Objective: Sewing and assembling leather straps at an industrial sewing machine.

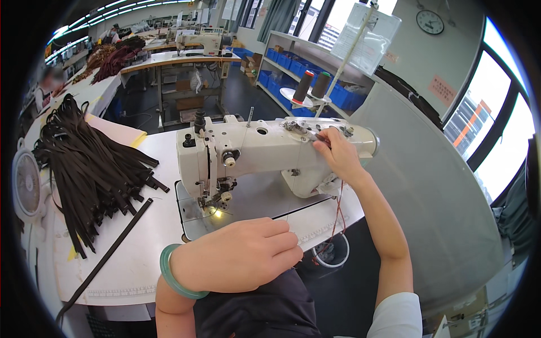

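A white industrial sewing machine (265,149) stands on the table before me, its small lamp lit by the needle. My right hand (338,152) is over the top of the machine arm, thumb and fingers pinched on a small dark object (320,137) whose kind I cannot make out. Beside it sits a metal fitting (295,128) on the machine top. My left hand (242,253), with a green bangle (169,270) on its wrist, hovers closed in front of the machine bed. What its curled fingers hold, if anything, is hidden; a faint thread seems to rise near them.
Dark straps (90,169) lie heaped at the left, one long strap (112,253) apart from them. A small fan (27,180) stands at the left edge. Two thread cones (303,87) rise behind the machine. Below the table's right side is a bin (332,250); a grey partition (428,186) borders the right.
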A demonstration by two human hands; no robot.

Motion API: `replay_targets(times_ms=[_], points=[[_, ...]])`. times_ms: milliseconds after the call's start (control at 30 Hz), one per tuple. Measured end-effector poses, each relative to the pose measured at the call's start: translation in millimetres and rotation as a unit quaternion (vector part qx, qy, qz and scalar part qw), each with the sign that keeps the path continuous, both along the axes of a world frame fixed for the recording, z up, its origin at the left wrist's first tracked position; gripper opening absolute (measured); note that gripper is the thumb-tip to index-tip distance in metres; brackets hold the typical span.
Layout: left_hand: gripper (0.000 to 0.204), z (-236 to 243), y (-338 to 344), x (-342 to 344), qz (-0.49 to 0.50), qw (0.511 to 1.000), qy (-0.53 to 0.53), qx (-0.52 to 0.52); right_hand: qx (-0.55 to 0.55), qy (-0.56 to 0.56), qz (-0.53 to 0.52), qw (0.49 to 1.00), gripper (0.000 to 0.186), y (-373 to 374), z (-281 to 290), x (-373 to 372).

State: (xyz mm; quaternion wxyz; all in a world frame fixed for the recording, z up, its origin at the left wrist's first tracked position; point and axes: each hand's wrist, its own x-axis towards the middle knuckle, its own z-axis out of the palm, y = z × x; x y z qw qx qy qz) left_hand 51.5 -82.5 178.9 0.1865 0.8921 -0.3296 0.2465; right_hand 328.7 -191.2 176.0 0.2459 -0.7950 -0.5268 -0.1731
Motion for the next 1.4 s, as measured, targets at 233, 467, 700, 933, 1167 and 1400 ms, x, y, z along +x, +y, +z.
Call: replay_targets(times_ms=[233,467,700,933,1167,1400], points=[[0.022,-1,-2,-4,0.008,1.0,0.007,-0.012,0.017,-0.018,0.029,0.999,0.025,11,6,-7],[0.018,-14,-8,7,0.008,0.999,0.042,-0.011,0.013,-0.026,-0.008,1.0,0.024,21,3,-2],[0.032,-89,-21,-26,0.118,0.95,0.01,-0.288,0.125,0.133,0.089,0.979,0.031,-11,-16,-64],[0.035,-160,-78,-61,0.302,0.823,0.045,-0.479,0.014,0.531,0.291,0.796,0.021,-67,-142,-185],[0.03,-172,-86,-67,0.377,0.77,0.077,-0.51,0.108,0.757,0.236,0.6,0.015,-61,-184,-203],[0.033,-182,-60,-55,0.389,0.701,0.007,-0.598,0.123,0.924,0.164,0.323,0.019,-34,-184,-204]])
